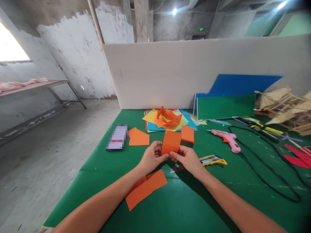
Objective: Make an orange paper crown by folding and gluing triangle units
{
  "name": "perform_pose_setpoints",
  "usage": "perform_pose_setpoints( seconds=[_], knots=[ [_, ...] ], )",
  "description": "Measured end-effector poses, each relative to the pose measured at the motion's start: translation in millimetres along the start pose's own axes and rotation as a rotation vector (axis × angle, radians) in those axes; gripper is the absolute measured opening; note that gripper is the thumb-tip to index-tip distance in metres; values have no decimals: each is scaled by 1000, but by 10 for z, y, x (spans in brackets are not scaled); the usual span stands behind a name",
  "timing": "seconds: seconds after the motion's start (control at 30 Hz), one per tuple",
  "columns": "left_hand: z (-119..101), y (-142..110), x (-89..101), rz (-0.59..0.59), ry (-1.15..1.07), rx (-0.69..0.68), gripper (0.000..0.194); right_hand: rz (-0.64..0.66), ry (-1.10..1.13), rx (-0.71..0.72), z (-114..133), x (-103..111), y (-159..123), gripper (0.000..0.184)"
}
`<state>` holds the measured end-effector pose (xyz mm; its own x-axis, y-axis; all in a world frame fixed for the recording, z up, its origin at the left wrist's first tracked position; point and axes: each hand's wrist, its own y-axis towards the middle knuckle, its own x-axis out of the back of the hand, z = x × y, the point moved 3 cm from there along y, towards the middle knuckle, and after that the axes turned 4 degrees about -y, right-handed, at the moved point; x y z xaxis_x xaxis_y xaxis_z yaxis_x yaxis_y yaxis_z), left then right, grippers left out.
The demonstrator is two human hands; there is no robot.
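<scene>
Orange paper (171, 139), pinched near its lower edge by both left hand (149, 159) and right hand (190, 160), extends lengthwise from the grip toward the folded crown (167, 122).

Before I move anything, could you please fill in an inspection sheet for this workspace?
Surface: green table, a seam running across it.
Work things: orange sheet held; orange strips nearer the person; pentagon and square farther away; folded ring on coloured paper.
Clutter: phone at left; cutter, glue gun and red strips at right.
Hands: left hand and right hand both grip the orange sheet.
Cables: black cord loops from the glue gun; plug not visible.
Surroundings: white board behind, bench at left, lights on.
</scene>
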<state>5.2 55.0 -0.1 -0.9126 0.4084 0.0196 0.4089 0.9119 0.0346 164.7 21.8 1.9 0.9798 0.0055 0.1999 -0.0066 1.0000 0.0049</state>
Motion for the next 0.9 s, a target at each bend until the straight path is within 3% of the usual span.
perform_pose_setpoints(
  seconds=[0.23,0.63,0.9],
  knots=[
    [-15,23,25,-2,-44,5,44,-19,11,16,7,41,21,36],
    [-59,-33,26,-32,124,-58,36,55,108,-13,-12,-58,-24,44],
    [-115,-51,17,-23,216,-93,33,65,142,106,-19,-64,4,49]
  ],
)
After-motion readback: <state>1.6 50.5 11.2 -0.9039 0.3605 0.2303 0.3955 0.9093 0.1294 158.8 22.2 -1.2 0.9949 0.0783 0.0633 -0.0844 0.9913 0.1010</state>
